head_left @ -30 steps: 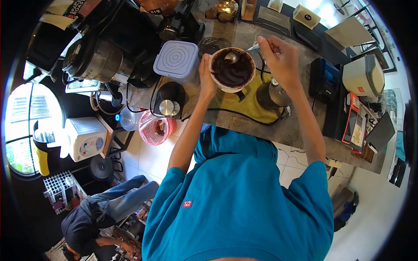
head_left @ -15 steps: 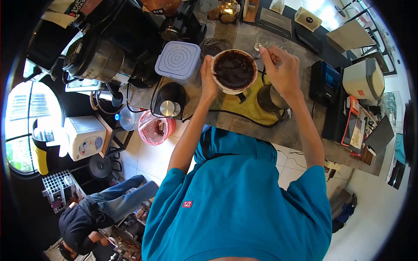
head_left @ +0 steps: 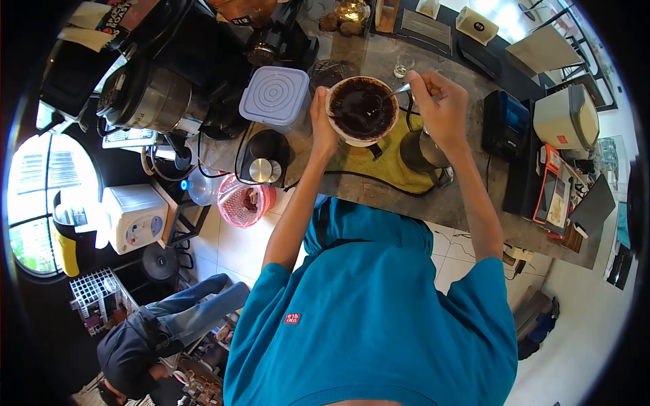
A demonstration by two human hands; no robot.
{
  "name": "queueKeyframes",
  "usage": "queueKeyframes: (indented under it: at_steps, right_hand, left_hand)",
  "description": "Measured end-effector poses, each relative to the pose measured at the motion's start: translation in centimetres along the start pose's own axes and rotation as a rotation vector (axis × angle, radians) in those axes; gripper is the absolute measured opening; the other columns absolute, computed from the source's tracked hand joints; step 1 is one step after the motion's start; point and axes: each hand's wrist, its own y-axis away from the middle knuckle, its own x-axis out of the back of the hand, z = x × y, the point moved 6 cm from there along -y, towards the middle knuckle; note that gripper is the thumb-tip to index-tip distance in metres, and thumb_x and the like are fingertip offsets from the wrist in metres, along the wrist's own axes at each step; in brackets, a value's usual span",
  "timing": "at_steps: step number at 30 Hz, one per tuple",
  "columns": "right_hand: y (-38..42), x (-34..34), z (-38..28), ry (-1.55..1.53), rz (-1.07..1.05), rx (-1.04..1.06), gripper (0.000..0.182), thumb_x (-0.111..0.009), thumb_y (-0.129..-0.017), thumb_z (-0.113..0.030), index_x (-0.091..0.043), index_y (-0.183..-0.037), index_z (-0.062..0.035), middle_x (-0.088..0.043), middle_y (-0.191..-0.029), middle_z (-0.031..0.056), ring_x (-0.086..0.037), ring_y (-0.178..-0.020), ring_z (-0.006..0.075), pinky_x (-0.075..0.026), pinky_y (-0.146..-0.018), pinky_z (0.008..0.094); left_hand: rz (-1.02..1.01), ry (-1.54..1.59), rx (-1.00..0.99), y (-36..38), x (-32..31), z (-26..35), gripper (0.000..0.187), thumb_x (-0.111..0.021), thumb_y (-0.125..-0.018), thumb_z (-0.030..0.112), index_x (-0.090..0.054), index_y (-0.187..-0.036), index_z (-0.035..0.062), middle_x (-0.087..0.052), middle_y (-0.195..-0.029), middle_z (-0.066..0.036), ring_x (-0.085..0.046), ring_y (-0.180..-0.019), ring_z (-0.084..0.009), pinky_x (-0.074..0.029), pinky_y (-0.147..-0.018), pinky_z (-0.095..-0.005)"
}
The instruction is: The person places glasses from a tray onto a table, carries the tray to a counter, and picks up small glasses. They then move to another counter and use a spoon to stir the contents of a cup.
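Note:
A white cup (head_left: 363,111) full of dark liquid is held over the counter, with my left hand (head_left: 323,122) wrapped round its left side. My right hand (head_left: 440,101) pinches the handle of a metal spoon (head_left: 401,89), whose other end dips into the liquid at the cup's right side. Below the cup lies a yellow-green cloth (head_left: 386,166). On the cloth's right part stands a metal pitcher (head_left: 421,150), under my right wrist. Behind the cup is a small glass (head_left: 403,64). A lidded plastic container (head_left: 275,95) sits left of my left hand.
A coffee machine (head_left: 159,95) and a grinder (head_left: 264,47) stand at the left. At the right are a black printer (head_left: 505,125) and a beige box (head_left: 567,118). A pink basket (head_left: 242,203) is on the floor. Another person (head_left: 135,352) is at the lower left.
The spoon now shows between my right hand and the cup, its end in the liquid. My right hand has shifted slightly, and the liquid's surface looks different.

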Motion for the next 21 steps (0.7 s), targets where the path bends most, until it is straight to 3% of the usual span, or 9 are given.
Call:
queueKeyframes:
  at_steps: [5,9,11,14,18,21]
  right_hand:
    - [-0.6,-0.6,-2.9,0.045,0.044,0.072,0.03,-0.066,-0.091,-0.021,-0.063,-0.071,0.0016,-0.049,-0.05,0.0047,-0.039,-0.045,0.0101,-0.034,-0.048,0.0294]
    - [-1.0,-1.6,-4.2,0.085,0.048,0.234,0.029,-0.067,-0.093,-0.02,-0.062,-0.074,0.0022,-0.043,-0.053,0.0006,-0.035,-0.051,0.005,-0.029,-0.047,0.0255]
    - [-1.1,-2.0,-4.3,0.118,0.051,0.221,0.029,-0.067,-0.089,-0.02,-0.062,-0.068,-0.0009,-0.049,-0.05,0.0076,-0.043,-0.044,0.0214,-0.04,-0.057,0.0332]
    - [-1.1,-1.6,-4.5,0.169,0.075,0.302,0.029,-0.067,-0.089,-0.02,-0.061,-0.067,-0.0017,-0.049,-0.05,0.008,-0.043,-0.044,0.023,-0.041,-0.059,0.0343]
    - [-0.7,-0.3,-3.2,0.182,0.073,0.25,0.029,-0.067,-0.089,-0.02,-0.061,-0.068,0.0,-0.047,-0.05,0.008,-0.04,-0.042,0.0198,-0.038,-0.055,0.0332]
    - [-0.3,0.8,-2.3,0.185,0.037,0.089,0.032,-0.066,-0.09,-0.02,-0.06,-0.068,0.0025,-0.044,-0.049,0.0085,-0.034,-0.043,0.0162,-0.034,-0.05,0.0329]
  left_hand:
    - [-0.016,0.011,0.012,0.4,-0.7,1.2,0.048,-0.04,-0.103,0.051,-0.055,-0.106,0.0058,-0.063,-0.1,-0.005,-0.063,-0.094,-0.0122,-0.052,-0.086,-0.0277]
    - [-0.035,0.009,0.008,0.3,-0.6,1.2,0.05,-0.039,-0.103,0.051,-0.055,-0.109,0.0046,-0.063,-0.102,-0.005,-0.062,-0.095,-0.0127,-0.051,-0.087,-0.028]
    - [-0.028,0.018,0.016,0.4,-0.9,1.2,0.049,-0.039,-0.103,0.051,-0.055,-0.109,0.0046,-0.063,-0.103,-0.005,-0.062,-0.095,-0.0126,-0.051,-0.087,-0.028]
    - [0.012,0.039,0.008,0.3,-0.5,0.8,0.049,-0.039,-0.103,0.051,-0.055,-0.107,0.0052,-0.063,-0.102,-0.005,-0.062,-0.094,-0.0122,-0.051,-0.086,-0.0274]
    - [-0.023,0.032,0.001,0.1,-0.2,0.2,0.047,-0.039,-0.103,0.051,-0.055,-0.106,0.0062,-0.063,-0.1,-0.005,-0.061,-0.093,-0.0118,-0.051,-0.085,-0.0273]
    - [-0.008,0.017,0.001,0.0,0.0,0.1,0.046,-0.039,-0.103,0.05,-0.054,-0.105,0.0068,-0.062,-0.099,-0.004,-0.061,-0.092,-0.0114,-0.051,-0.084,-0.0273]
